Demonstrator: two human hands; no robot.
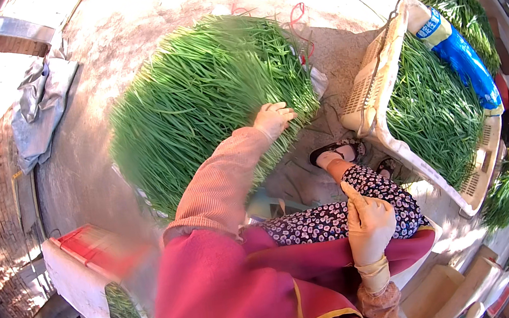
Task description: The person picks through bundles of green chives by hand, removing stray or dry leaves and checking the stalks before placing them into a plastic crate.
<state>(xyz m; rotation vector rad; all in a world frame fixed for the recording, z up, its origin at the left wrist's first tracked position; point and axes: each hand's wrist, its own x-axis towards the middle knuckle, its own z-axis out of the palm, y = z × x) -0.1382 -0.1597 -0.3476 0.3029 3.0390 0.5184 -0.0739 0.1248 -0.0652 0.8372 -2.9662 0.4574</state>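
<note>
Your left hand (274, 121) lies palm down on the big heap of green stalks (195, 96), by the heap's lower right edge; fingers half spread, slightly bent. Can't tell if it has hold of any stalks. Probably there because that edge is within easy reach. Heap's on the ground (94, 186), between the grey cloth (45, 109) and the cream crate (378, 72); stalks mostly run alike, likely laid so to keep them untangled. Your right hand (372, 224) is over your patterned trousers (314, 223), index finger stretched out, others folded in; nothing shows in it, palm hidden. More greens (431, 110) fill the crate, its walls presumably keeping them together. Blue packaging (464, 64) drapes along the crate's right rim, maybe as padding.
</note>
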